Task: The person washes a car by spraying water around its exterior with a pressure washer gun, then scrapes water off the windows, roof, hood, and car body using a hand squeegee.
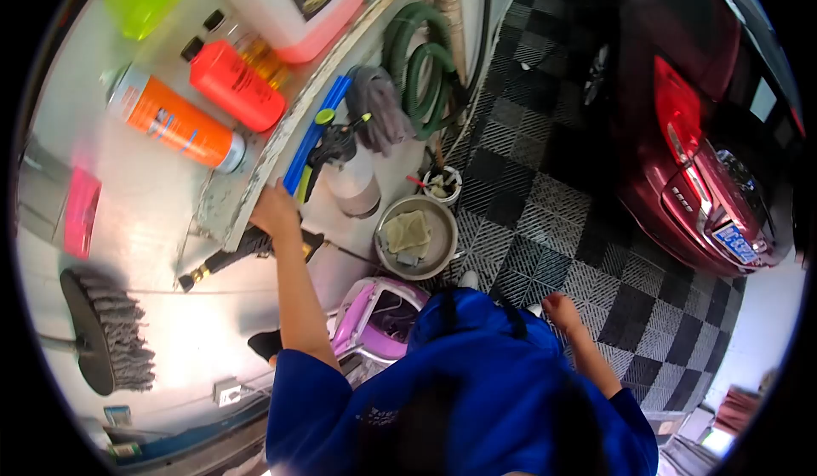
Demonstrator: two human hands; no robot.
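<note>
My left hand (277,210) reaches to the edge of a worn shelf (223,212), its fingers at the lower end of a blue squeegee-like strip (317,136); whether it grips the strip is unclear. Just right of it hang a spray bottle (353,182) with a black head and a grey cloth (379,106). A black pressure-washer gun (230,256) is below the shelf edge, partly behind my hand. My right hand (560,311) hangs beside my body over the checkered floor, fingers curled, with nothing visible in it.
Bottles and an orange can (179,127) stand on the shelf. Below are a metal basin (438,259) with a yellowish cloth, a small white bucket (454,197), and a pink-purple container (353,314). A green hose (413,51) hangs beyond. A dark red car (647,187) stands right; a mop head (111,331) left.
</note>
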